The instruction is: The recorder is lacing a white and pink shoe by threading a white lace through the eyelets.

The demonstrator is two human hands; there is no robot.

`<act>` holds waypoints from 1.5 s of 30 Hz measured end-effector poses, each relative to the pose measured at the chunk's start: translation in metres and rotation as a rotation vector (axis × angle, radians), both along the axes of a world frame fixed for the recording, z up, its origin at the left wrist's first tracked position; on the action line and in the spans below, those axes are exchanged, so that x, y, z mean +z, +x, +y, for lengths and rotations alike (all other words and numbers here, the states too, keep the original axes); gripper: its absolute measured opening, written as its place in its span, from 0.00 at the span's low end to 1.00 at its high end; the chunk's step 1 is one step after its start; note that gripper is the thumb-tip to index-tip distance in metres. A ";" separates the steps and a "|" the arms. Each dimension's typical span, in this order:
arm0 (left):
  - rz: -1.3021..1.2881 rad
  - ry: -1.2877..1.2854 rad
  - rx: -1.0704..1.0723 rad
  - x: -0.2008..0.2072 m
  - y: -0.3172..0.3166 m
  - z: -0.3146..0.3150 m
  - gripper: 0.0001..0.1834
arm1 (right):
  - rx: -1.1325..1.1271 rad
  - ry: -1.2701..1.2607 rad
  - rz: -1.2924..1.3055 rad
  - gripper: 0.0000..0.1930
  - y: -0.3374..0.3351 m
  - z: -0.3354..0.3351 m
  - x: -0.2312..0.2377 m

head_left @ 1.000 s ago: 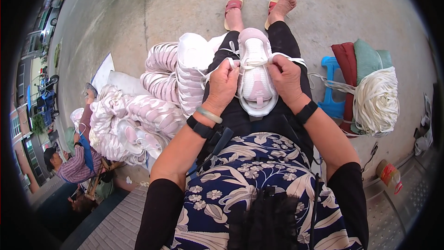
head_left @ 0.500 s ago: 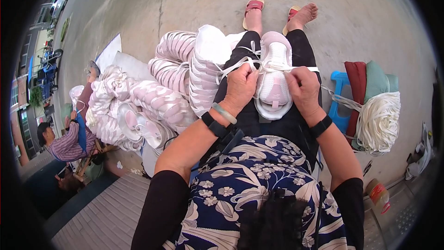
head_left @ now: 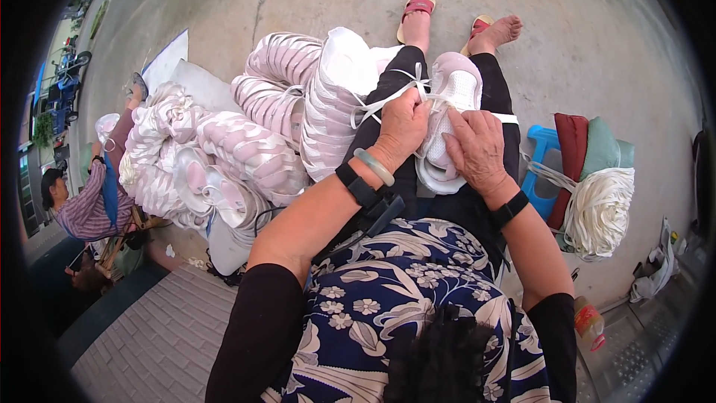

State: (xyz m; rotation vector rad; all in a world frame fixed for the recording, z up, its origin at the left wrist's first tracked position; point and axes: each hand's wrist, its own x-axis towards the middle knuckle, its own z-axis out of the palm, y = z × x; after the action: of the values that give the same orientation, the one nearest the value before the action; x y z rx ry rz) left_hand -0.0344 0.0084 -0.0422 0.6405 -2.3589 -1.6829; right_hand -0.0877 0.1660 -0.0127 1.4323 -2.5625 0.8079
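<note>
A pale pink and white sneaker (head_left: 456, 78) rests on my lap, toe pointing away from me. My left hand (head_left: 401, 127) is closed at the shoe's left side, pinching a white shoelace (head_left: 367, 110) whose loops and loose end trail to the left. My right hand (head_left: 479, 148) lies over the shoe's upper, thumb and fingers apart, fingertips touching near the laces at its middle. Right of the shoe, a white strip (head_left: 507, 118) crosses my thigh. Both hands partly cover the lacing.
Stacked pink and white shoe uppers (head_left: 339, 116) and a heap of more (head_left: 242, 149) lie to my left. To the right are a blue stool (head_left: 540, 172), red (head_left: 568, 153) and green cushions (head_left: 603, 151), a white lace bundle (head_left: 603, 213) and a bottle (head_left: 589, 322). Another person (head_left: 93, 205) sits far left.
My right hand has left the right-hand lace and moved left onto the shoe's upper, its fingers stretching out. My left hand has shifted slightly right and up, still on the lace.
</note>
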 end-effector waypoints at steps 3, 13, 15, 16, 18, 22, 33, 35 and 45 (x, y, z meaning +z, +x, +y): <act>0.098 -0.049 -0.019 0.000 -0.003 0.001 0.08 | -0.004 -0.026 -0.030 0.21 -0.002 0.000 -0.002; 0.040 -0.292 -0.113 0.006 -0.012 0.003 0.09 | 0.042 -0.076 -0.044 0.22 -0.003 0.005 -0.008; 0.053 -0.444 -0.201 0.008 -0.014 0.005 0.08 | 0.044 -0.078 -0.043 0.22 -0.004 0.007 -0.008; 0.053 -0.442 -0.202 0.010 -0.015 0.006 0.08 | 0.047 -0.080 -0.043 0.23 -0.005 0.007 -0.008; 0.074 -0.453 -0.252 0.011 -0.018 0.005 0.07 | 0.052 -0.099 -0.040 0.23 -0.005 0.007 -0.010; 0.026 -0.422 -0.300 0.006 -0.027 -0.004 0.07 | 0.056 -0.115 -0.030 0.23 -0.005 0.007 -0.011; -0.011 -0.349 -0.318 0.007 -0.025 -0.004 0.07 | 0.038 -0.106 -0.044 0.22 -0.004 0.008 -0.012; -0.022 -0.349 -0.297 0.007 -0.023 -0.003 0.08 | 0.034 -0.104 -0.042 0.22 -0.004 0.008 -0.012; -0.018 -0.502 -0.417 0.009 -0.029 0.003 0.08 | 0.018 -0.089 -0.058 0.23 -0.003 0.004 -0.011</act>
State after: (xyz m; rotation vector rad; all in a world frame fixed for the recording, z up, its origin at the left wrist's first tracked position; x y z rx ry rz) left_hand -0.0631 0.0114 -0.0335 0.0780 -2.9108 -1.1092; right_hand -0.0904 0.1699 -0.0239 1.4282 -2.5236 0.9663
